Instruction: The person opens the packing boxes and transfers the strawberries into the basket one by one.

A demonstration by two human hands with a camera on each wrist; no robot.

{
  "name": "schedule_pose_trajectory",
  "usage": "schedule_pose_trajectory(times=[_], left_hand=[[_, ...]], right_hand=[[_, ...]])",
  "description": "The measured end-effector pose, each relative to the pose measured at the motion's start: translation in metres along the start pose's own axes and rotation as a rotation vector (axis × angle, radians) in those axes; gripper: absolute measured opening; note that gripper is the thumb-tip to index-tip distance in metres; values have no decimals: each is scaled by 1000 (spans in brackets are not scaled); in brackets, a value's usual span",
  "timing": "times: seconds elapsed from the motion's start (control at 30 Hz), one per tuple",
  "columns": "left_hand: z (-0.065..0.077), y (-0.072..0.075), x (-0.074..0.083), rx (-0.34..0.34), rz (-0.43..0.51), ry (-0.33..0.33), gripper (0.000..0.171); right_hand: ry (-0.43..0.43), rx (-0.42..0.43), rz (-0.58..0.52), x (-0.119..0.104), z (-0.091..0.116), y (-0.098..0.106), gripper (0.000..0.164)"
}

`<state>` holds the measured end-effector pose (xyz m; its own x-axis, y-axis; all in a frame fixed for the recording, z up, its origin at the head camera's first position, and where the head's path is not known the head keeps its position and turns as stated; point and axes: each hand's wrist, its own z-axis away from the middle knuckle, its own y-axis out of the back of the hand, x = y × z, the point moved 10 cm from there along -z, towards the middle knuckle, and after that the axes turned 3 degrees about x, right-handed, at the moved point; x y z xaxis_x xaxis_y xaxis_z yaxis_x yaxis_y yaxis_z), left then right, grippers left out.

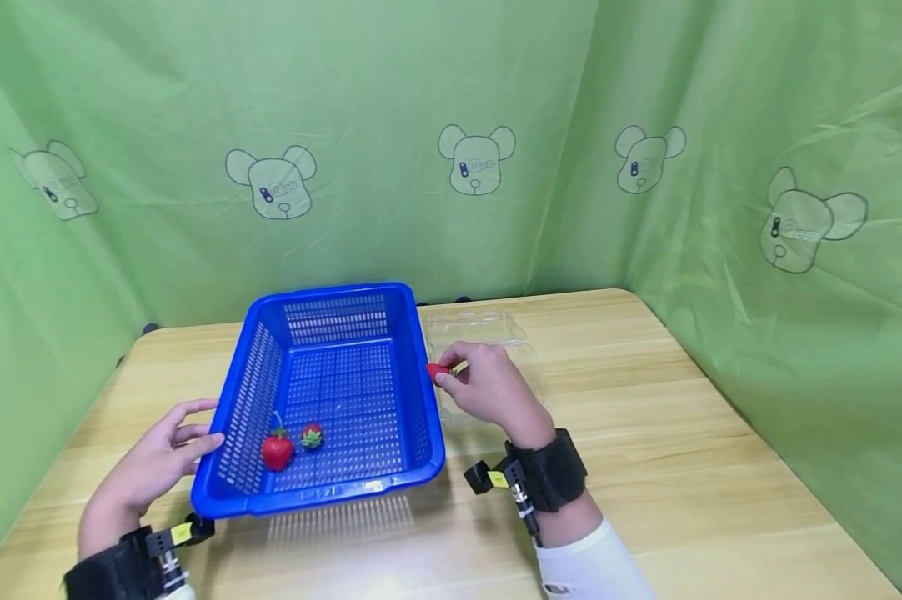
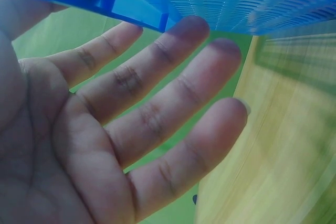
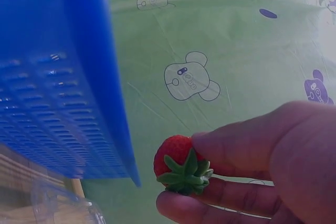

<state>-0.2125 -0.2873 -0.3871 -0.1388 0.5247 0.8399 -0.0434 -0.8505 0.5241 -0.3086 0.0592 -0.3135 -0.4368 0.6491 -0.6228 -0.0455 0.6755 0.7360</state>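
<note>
A blue plastic basket with slotted walls stands over the table, left of centre. Inside it lie a large strawberry and a smaller strawberry, near the front left. My left hand holds the basket's left rim, thumb over the top and the other fingers outside, beneath the rim. Just beyond the right rim, my right hand pinches another strawberry between thumb and fingers, its green leaves toward the wrist camera. Behind that hand lies a clear plastic clamshell box, partly hidden.
The wooden table extends to the right and in front of the basket. Green curtains printed with mouse heads hang behind and along both sides. Both wrists wear black straps with small cameras.
</note>
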Motion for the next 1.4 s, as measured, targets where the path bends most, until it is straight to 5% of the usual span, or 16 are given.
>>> schedule_pose_trajectory(times=[1.4], left_hand=[[-2, 0, -3, -11, 1, 3, 58]], right_hand=[[88, -50, 53, -20, 4, -16, 5]])
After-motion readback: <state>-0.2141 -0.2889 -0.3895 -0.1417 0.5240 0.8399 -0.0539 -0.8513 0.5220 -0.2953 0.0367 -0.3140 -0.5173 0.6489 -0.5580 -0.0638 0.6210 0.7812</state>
